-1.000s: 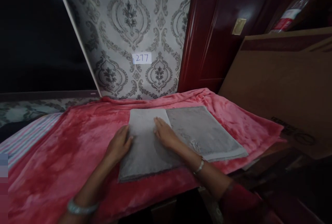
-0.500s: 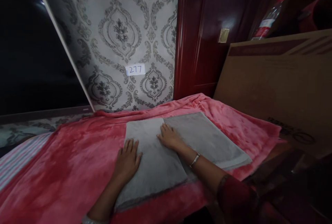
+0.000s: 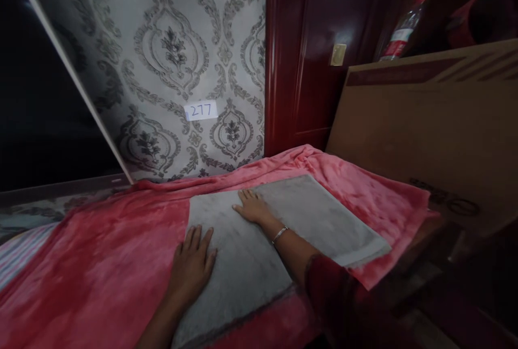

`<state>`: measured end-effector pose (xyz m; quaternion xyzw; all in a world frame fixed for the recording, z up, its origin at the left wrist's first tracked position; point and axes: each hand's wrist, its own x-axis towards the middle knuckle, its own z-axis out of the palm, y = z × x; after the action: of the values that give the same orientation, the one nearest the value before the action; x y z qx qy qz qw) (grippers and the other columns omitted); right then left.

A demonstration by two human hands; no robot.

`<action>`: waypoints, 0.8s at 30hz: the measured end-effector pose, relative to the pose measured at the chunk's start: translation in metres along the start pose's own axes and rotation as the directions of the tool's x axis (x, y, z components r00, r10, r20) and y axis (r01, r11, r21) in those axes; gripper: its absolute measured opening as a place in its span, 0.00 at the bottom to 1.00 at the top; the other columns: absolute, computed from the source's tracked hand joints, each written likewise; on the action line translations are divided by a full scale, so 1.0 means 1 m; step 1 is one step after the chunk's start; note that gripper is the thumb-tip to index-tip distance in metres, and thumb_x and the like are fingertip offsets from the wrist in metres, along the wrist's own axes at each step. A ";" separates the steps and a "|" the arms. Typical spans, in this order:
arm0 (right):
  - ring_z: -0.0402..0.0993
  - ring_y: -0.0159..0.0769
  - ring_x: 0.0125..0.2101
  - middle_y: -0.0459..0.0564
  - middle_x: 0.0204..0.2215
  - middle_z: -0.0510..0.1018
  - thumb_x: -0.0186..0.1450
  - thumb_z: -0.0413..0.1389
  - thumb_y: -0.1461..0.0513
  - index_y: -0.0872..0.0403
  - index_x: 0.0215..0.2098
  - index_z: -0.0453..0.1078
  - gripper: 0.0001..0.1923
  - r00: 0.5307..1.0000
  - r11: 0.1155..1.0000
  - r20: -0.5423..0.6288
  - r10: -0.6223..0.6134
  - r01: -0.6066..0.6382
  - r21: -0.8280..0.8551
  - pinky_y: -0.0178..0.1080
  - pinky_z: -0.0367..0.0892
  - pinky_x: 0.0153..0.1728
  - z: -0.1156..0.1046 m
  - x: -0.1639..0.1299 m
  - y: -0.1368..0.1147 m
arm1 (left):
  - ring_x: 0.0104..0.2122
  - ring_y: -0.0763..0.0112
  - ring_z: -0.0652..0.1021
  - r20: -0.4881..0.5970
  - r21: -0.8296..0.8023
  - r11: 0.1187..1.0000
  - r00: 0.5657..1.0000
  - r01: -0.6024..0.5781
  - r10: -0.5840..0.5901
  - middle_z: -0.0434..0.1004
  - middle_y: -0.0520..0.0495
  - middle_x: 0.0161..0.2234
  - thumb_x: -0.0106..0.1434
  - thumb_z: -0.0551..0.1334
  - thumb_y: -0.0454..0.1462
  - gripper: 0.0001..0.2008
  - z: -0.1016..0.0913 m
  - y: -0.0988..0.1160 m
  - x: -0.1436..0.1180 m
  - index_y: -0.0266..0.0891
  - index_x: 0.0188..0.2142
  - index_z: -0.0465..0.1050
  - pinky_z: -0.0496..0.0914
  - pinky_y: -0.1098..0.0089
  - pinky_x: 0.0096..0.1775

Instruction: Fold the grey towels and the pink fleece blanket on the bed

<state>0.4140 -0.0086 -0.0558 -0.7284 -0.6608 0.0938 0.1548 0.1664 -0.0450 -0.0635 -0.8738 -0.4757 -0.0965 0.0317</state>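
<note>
A grey, soft-looking cloth (image 3: 319,209), perhaps a towel, lies flat on a pink plush blanket (image 3: 121,262). Its left part (image 3: 234,268) shows a folded-looking edge running down from near my right hand. My left hand (image 3: 192,262) rests palm down at the cloth's left edge, fingers spread. Farther back, my right hand (image 3: 251,206) lies flat on the cloth near its far edge, fingers stretched out. A silver bracelet (image 3: 280,234) circles the right wrist. Neither hand grips anything.
Behind the blanket is a patterned wall with a paper label (image 3: 201,110) reading 277. A dark screen (image 3: 48,101) stands at left. On the right are a large cardboard box (image 3: 424,133), a bottle (image 3: 404,28) with a red cap, and a dark red door frame (image 3: 295,52).
The view has shifted slightly to the right. My right hand has slid a little leftward over the cloth, and the left part's far edge looks smoother. My left hand stays at the left edge.
</note>
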 end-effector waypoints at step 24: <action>0.43 0.43 0.70 0.50 0.70 0.55 0.72 0.49 0.52 0.50 0.69 0.56 0.30 0.961 0.960 0.060 -0.269 0.263 0.093 0.48 0.42 0.67 -0.033 -0.169 0.069 | 0.66 0.46 0.59 -0.165 -0.060 0.992 0.981 -0.112 0.101 0.65 0.33 0.63 0.64 0.45 0.49 0.34 0.028 -0.024 0.019 0.34 0.63 0.66 0.61 0.48 0.59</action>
<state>0.4714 -0.1852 -0.0608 -0.6221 -0.7532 0.1259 0.1727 0.1608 -0.0120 -0.0878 -0.8878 -0.4206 -0.1814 0.0449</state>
